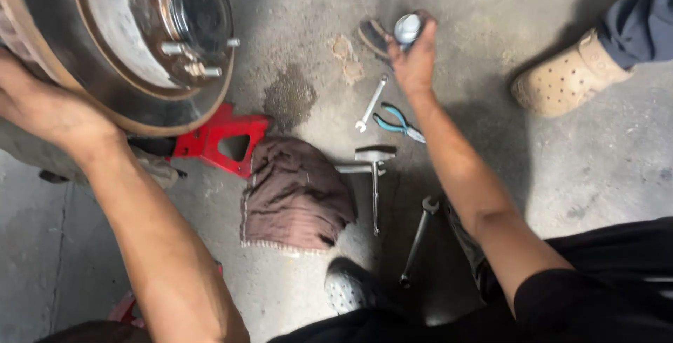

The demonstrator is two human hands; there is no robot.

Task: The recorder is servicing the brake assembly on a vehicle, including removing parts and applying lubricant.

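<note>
on concrete floor: right hand (415,55) closed round small shiny can (407,28), contents unseen. left hand (42,108) lies against rotor (105,76), grip unclear. wrench (371,102), pliers (398,123), rag (294,196) nearby.

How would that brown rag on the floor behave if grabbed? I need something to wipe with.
The brown rag lies crumpled in soft folds, so it is probably floppy and light. Its frayed edge suggests thin, worn cloth. Pushed, it would likely bunch up rather than slide.
</note>
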